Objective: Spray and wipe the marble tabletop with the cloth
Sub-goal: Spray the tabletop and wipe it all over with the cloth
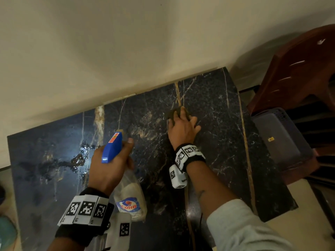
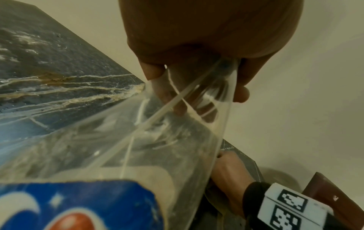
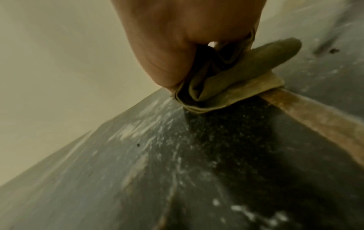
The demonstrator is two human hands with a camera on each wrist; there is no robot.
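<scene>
The dark marble tabletop (image 1: 217, 134) has pale and gold veins. My left hand (image 1: 107, 171) grips a clear spray bottle (image 1: 130, 194) by its neck, holding it above the table's middle. Its blue trigger head (image 1: 112, 147) points away toward the wall. In the left wrist view my left hand (image 2: 197, 31) curls round the bottle (image 2: 138, 147). My right hand (image 1: 183, 127) presses a folded olive cloth (image 1: 176, 112) onto the marble near the far edge. In the right wrist view my right hand (image 3: 177, 31) pinches the bunched cloth (image 3: 216, 90) against the marble (image 3: 138, 171).
A wet, glistening patch (image 1: 78, 160) lies on the marble's left part. The cream wall (image 1: 126, 42) runs along the table's far edge. Past the right edge stand a maroon plastic chair (image 1: 299, 69) and a grey plastic basket (image 1: 282, 140). A teal object (image 1: 7, 230) shows at the lower left.
</scene>
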